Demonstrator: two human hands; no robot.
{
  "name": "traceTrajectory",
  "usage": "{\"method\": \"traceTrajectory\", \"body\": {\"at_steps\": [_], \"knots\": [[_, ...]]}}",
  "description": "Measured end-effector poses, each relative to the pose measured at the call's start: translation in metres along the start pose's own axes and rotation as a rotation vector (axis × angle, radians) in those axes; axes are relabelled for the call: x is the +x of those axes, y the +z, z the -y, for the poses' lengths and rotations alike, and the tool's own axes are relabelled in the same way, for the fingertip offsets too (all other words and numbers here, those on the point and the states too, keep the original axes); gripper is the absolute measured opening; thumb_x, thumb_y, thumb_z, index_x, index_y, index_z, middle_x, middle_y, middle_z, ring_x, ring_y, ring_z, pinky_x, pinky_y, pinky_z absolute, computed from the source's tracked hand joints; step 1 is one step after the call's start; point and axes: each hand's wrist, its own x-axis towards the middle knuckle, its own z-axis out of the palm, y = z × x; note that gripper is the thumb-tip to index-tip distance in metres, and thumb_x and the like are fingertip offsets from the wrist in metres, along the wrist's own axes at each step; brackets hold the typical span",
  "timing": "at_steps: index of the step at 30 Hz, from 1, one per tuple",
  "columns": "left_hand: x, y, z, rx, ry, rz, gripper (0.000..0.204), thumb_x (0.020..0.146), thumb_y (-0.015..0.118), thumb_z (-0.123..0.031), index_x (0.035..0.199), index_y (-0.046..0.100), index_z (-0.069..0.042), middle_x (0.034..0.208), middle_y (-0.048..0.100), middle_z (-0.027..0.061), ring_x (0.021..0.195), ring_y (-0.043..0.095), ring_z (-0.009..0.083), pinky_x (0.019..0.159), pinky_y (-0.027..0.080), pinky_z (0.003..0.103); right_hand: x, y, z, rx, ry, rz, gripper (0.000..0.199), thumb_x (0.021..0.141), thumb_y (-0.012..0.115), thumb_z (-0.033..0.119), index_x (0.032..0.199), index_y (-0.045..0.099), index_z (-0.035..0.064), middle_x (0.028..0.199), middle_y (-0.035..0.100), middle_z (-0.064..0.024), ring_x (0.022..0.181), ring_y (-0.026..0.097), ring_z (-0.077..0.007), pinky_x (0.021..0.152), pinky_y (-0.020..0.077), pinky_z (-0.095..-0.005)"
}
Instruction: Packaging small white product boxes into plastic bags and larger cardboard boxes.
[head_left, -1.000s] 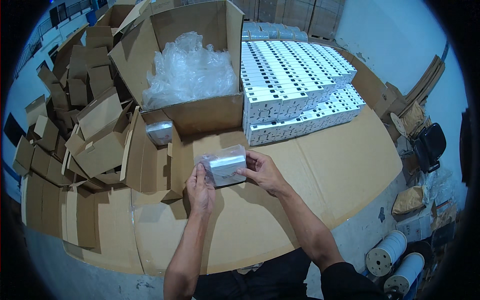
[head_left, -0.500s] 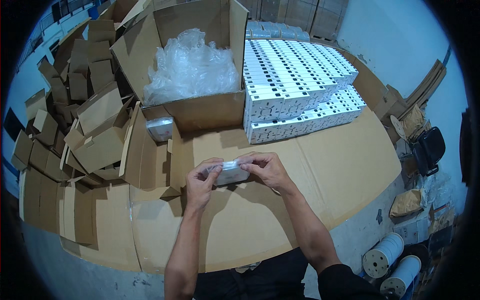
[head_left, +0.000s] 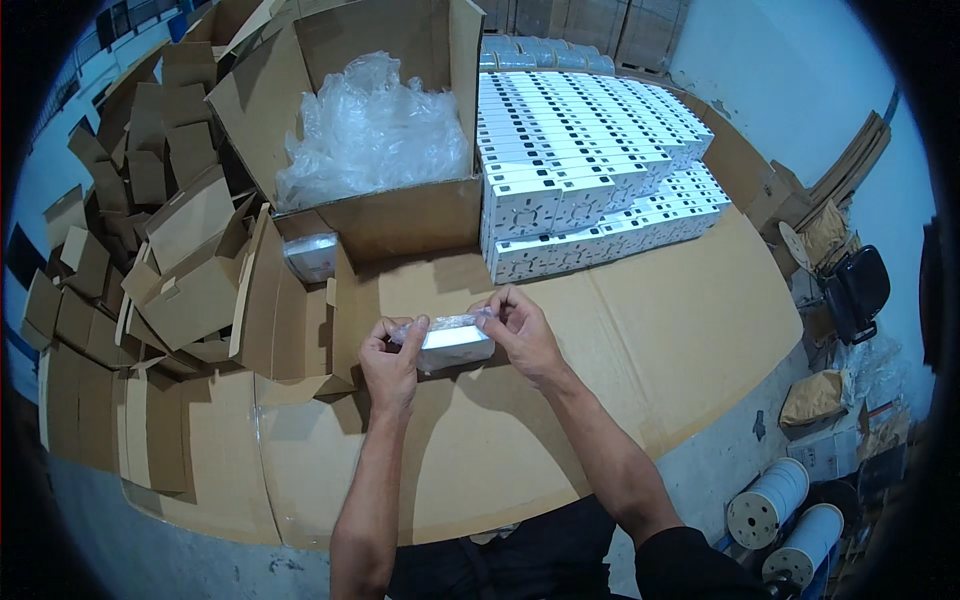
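i've got the left hand (head_left: 392, 360) and right hand (head_left: 522, 335) pinching the ends of a small white box (head_left: 455, 343) in a clear bag, fingers clamped on it, held just above the cardboard tabletop (head_left: 620, 350). looks like i'm working the bag at its end. next move wants a steady left grip while the right works the plastic.

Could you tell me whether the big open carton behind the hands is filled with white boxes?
No, the open carton holds crumpled clear plastic wrap; the white boxes are stacked beside it.
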Motion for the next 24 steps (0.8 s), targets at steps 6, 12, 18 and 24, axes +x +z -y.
{"method": "traceTrajectory", "body": {"at_steps": [6,12,18,24], "knots": [[0.001,-0.003,-0.001,0.018,0.01,-0.009,0.033,0.091,0.08,-0.017,0.076,0.052,-0.01,0.083,0.064,0.0004,0.075,0.053,0.0051,0.067,0.045,0.025,0.0,-0.008,0.023,0.049,-0.088,0.107,0.02,0.094,0.068,0.002,0.113,0.07,-0.0019,0.124,0.065,-0.0149,0.113,0.06,-0.0171,0.093,0.0525,-0.0315],[-0.003,0.003,-0.006,0.159,0.146,-0.086,0.025,0.089,0.08,-0.009,0.083,0.056,-0.006,0.093,0.065,0.0047,0.088,0.057,0.0111,0.081,0.048,0.03,-0.005,-0.007,0.028,-0.26,0.229,0.128,0.026,0.091,0.075,0.008,0.117,0.075,0.0036,0.102,0.072,-0.006,0.084,0.062,-0.0074,0.068,0.0506,-0.0224],[-0.015,0.007,-0.039,0.843,0.915,0.082,0.026,0.081,0.082,-0.006,0.103,0.068,-0.002,0.104,0.068,0.0124,0.106,0.062,0.0267,0.094,0.051,0.041,-0.006,-0.009,0.034,-0.263,0.29,0.095,0.028,0.091,0.076,0.009,0.119,0.075,0.0043,0.084,0.07,0.0,0.067,0.056,-0.004,0.055,0.043,-0.0209],[-0.012,-0.005,-0.028,0.764,0.635,0.283,0.038,0.08,0.083,-0.005,0.116,0.072,-0.003,0.109,0.073,0.0114,0.104,0.069,0.0276,0.093,0.054,0.039,-0.005,-0.007,0.036,-0.333,0.314,0.063,0.028,0.092,0.075,0.01,0.12,0.075,0.0055,0.083,0.071,-0.0005,0.064,0.055,-0.0038,0.054,0.0429,-0.0205]]}}
